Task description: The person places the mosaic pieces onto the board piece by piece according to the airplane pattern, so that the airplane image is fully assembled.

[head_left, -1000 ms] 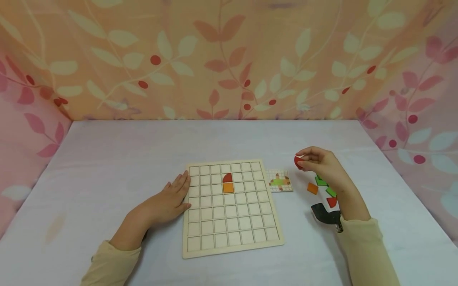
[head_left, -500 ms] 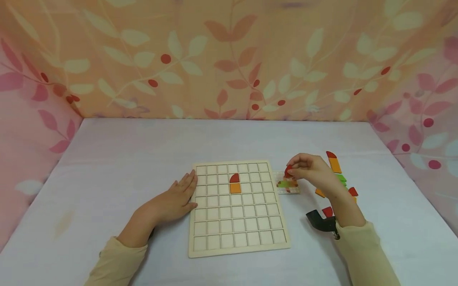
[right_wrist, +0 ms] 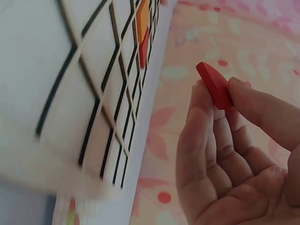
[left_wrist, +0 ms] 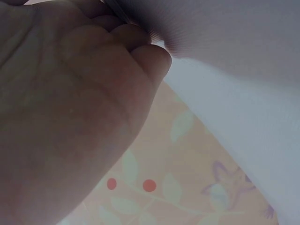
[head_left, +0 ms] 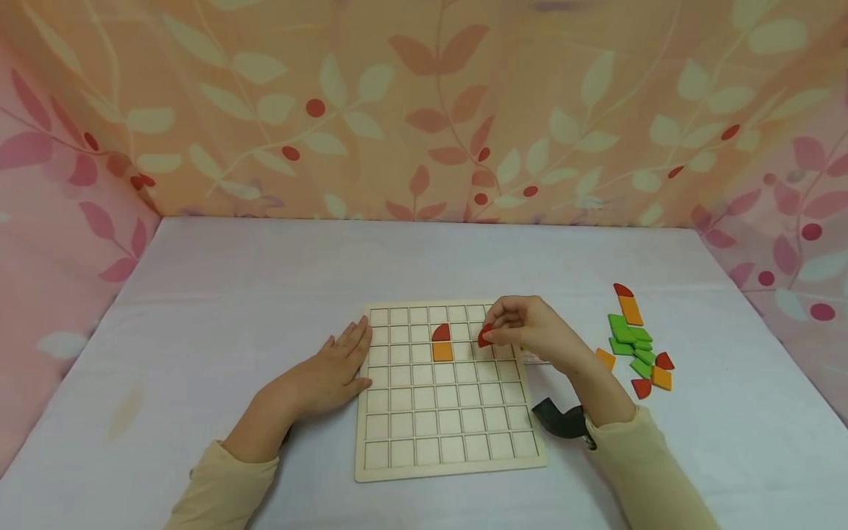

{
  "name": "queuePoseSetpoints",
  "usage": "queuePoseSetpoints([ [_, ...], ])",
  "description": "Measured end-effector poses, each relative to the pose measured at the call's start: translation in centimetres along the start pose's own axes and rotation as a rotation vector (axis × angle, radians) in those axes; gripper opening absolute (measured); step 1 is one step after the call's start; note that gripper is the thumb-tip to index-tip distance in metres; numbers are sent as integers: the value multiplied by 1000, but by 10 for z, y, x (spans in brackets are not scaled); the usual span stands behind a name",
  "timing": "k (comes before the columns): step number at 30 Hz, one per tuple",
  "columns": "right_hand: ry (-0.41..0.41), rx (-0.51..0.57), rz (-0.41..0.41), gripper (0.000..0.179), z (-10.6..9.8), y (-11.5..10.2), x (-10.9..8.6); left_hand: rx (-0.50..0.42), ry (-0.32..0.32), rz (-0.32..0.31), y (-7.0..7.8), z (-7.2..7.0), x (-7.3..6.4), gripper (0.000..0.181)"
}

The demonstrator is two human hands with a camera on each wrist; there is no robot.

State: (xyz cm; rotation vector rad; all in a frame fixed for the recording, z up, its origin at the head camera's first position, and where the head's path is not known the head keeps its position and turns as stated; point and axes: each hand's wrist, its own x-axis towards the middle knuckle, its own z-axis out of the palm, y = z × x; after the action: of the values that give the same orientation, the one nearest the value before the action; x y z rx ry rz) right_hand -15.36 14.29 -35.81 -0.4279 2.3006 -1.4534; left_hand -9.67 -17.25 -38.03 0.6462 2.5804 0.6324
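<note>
My right hand pinches a red quarter-round tile between thumb and fingertips, above the right part of a wooden grid board. Flat against the board's left edge rests my left hand, its fingers straight; the left wrist view shows the palm side of this hand close up. On the board, another red quarter-round tile sits in a cell directly above an orange square tile. A small pattern card lies at the board's right edge, mostly hidden behind my right hand.
Right of the board lie loose tiles: several green ones, orange ones and red ones. A black strap piece sticks out from the right sleeve. A floral cloth stands behind the white table.
My right hand has carried the red quarter-round tile left, from beside the loose tiles, past the pattern card to over the board. The left hand stays at the board's edge. The view has shifted slightly.
</note>
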Motion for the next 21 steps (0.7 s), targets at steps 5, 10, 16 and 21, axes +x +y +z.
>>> queuePoseSetpoints([
  [5,-35,46,21,13,22,-5,5,6,-4,-1,1,1,2,71],
  [10,-76,22,-12,10,46,-12,10,17,-2,-4,1,2,3,72],
  [16,-139,26,-9,10,74,-16,20,20,13,0,0,3,2,71],
  [21,-97,-113,15,11,85,-20,27,30,12,-5,-2,4,4,71],
])
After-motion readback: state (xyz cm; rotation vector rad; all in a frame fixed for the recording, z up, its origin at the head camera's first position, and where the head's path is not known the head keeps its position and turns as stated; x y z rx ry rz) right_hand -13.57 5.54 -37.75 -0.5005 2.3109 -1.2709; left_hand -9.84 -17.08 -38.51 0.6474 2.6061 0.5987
